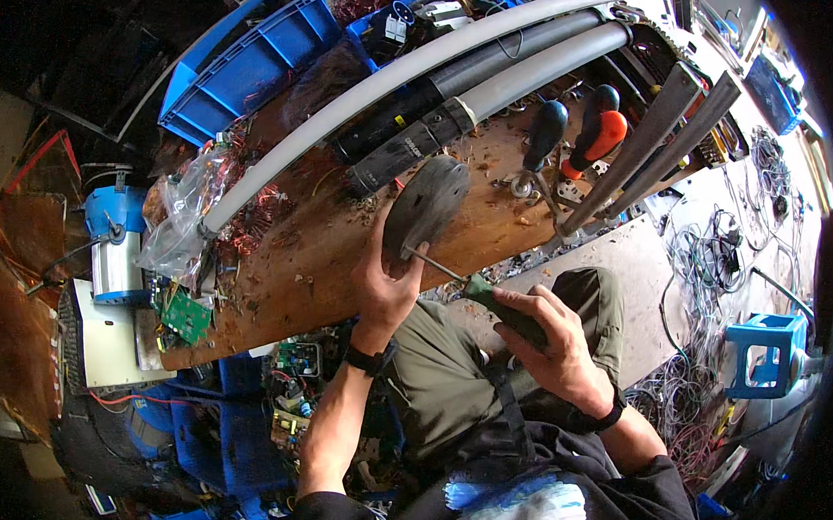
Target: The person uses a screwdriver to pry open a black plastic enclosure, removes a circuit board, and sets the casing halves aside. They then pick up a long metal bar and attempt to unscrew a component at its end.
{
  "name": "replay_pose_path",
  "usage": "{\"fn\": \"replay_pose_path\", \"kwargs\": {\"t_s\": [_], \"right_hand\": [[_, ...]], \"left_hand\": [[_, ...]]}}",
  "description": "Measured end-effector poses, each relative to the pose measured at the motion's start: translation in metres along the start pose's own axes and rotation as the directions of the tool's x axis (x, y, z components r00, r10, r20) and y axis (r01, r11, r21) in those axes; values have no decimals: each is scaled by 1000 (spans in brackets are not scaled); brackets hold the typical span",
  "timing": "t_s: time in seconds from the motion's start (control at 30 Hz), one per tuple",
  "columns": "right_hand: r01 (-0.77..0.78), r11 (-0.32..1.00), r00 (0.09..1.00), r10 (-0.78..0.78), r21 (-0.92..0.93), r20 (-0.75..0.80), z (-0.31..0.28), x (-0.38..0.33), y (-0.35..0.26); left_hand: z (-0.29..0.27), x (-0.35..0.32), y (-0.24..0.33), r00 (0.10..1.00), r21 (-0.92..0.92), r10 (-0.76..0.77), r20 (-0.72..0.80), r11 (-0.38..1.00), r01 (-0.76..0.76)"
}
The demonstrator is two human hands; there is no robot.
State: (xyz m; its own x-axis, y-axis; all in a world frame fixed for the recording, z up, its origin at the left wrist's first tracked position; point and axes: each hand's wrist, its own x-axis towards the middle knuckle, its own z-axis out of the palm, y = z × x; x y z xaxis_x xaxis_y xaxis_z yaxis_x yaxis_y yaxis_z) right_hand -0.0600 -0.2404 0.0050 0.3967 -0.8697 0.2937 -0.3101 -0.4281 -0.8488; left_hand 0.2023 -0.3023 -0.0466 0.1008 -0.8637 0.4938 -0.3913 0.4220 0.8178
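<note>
Pale lettering runs along the dark tube end (413, 154), and a small yellow mark sits on the black tube (425, 103) beside it; both are too small to read reliably. A white-and-blue print (517, 505) spreads across the person's black shirt. The dark oval part (429, 204) is held up over the brown bench (292, 296), its lower end clamped between the thumb and fingers of the left hand (389, 285). The right hand (558, 350) is wrapped around the green handle of a screwdriver (479, 290), whose tip meets the lower end of the part. Just beyond it, the tubes and a long white tube (349, 104) lie across the bench, crowding its far side. To the right stand a dark-handled tool (548, 130), an orange-and-black handle (604, 138) and two grey metal bars (644, 149). A blue crate (243, 72) sits beyond; a green circuit board (186, 317) lies at the left, and tangled cables (723, 253) cover the right
</note>
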Motion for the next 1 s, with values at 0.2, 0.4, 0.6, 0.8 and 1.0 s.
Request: {"fn": "replay_pose_path", "kwargs": {"t_s": [0.2, 0.4, 0.6, 0.8, 1.0], "right_hand": [[-156, 979, 934, 189, 130, -305, 16, -6, 3], [-115, 941, 921, 221, 318, -322, 22, -15, 7], [-182, 942, 896, 276, 282, -346, 28, -17, 13], [-267, 939, 907, 322, 217, -274, 23, -18, 15], [13, 977, 918, 72, 211, -391, 33, -16, 12]], "left_hand": [[-3, -4, -6, 991, 28, -92, 96, 996, 90], [1, -3, -12, 999, 112, 39, -13, 993, -37], [-4, -5, -8, 998, 102, -36, 52, 994, 31], [-4, -1, -10, 992, 185, 124, 1, 975, -122], [-2, -4, -12, 998, 102, 56, -20, 993, -54]]}}
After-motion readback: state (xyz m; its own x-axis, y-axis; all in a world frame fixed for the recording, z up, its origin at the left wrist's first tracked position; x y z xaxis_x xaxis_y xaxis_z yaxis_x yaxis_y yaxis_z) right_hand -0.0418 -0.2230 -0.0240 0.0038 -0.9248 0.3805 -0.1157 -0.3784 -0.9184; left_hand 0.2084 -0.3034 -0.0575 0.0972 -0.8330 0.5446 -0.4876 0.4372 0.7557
